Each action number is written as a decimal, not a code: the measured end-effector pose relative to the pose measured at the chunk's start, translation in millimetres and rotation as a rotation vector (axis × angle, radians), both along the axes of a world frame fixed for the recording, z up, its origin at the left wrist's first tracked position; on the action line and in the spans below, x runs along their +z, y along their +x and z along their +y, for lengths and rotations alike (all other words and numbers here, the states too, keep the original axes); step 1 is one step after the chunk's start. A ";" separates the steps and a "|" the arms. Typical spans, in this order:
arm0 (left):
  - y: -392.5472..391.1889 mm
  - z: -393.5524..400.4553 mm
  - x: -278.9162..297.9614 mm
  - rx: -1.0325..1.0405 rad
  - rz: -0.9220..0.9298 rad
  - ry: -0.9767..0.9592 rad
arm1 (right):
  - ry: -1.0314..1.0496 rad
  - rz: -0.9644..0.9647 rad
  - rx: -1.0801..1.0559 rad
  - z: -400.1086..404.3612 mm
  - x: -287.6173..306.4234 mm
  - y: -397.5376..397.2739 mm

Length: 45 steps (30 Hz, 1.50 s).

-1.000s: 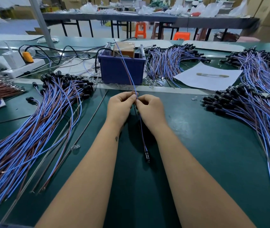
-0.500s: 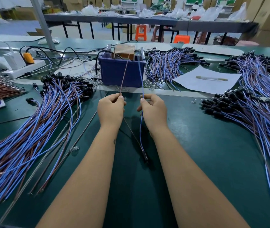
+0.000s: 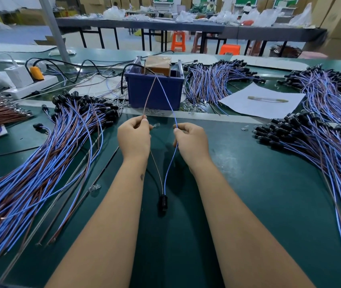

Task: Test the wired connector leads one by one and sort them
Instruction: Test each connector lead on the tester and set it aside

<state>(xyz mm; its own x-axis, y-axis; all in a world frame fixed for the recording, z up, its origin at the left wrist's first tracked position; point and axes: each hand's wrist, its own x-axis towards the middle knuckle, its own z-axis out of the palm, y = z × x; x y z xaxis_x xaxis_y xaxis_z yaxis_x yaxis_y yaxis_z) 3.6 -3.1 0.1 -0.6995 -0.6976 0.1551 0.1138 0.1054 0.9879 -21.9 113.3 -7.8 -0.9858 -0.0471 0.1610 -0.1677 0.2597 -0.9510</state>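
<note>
The left hand (image 3: 133, 138) pinches the brown wire (image 3: 149, 94) and the right hand (image 3: 191, 142) pinches the blue wire (image 3: 166, 94), spread apart, their shared black connector (image 3: 163, 202) lying on the green table (image 3: 269, 194) between the forearms.

matt green mat (image 3: 269, 204), glossy plastic bin (image 3: 155, 94)

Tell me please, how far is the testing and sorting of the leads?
Which heaps are finished I cannot tell. Large piles lie left and right, so much is handled or waiting. In hand: the left hand pinches the brown wire, the right hand the blue wire, both ends reaching up to the blue bin; the black connector lies on the table. This lead is not yet sorted.
</note>
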 end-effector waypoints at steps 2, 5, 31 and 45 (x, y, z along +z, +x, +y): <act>-1.8 -1.9 -0.9 0.018 0.012 0.034 | 0.005 -0.006 0.003 -0.1 -0.3 0.1; -3.1 -3.5 -2.2 0.031 0.020 0.057 | -0.002 -0.008 -0.004 0.1 0.1 0.3; -3.6 -8.1 1.3 0.101 0.075 0.180 | -0.054 -0.055 -0.032 -1.5 2.8 0.0; -2.6 -8.5 2.1 0.112 0.083 0.190 | -0.093 -0.075 -0.041 -0.9 2.4 0.5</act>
<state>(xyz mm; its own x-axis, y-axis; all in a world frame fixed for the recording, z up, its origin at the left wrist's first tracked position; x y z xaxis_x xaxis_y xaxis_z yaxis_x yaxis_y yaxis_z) 0.9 -11.6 2.2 -0.6066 -0.7922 0.0670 0.1936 -0.0655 0.9789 -21.4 112.5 -5.4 -0.9960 0.0051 0.0888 -0.0865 0.1753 -0.9807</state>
